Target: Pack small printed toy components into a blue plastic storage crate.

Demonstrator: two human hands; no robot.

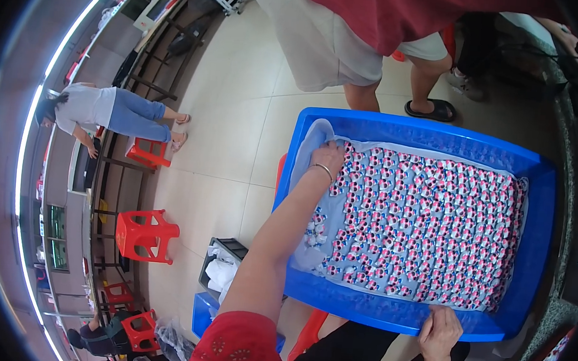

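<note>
1. A blue tub (367, 308) lined with a pale sheet (317, 137) is set in front of the person.
2. Inside it, small pink, white and blue pieces (427, 224) are laid in close rows; a looser cluster is gathered at the left end.
3. The left hand (329, 156) is lowered onto the upper-left edge of the rows; whether a piece is pinched cannot be told.
4. The tub's near rim is gripped by the right hand (440, 332), well apart from the left.
5. A red stool (148, 234) is seen on the floor (224, 146), left of the tub.
</note>
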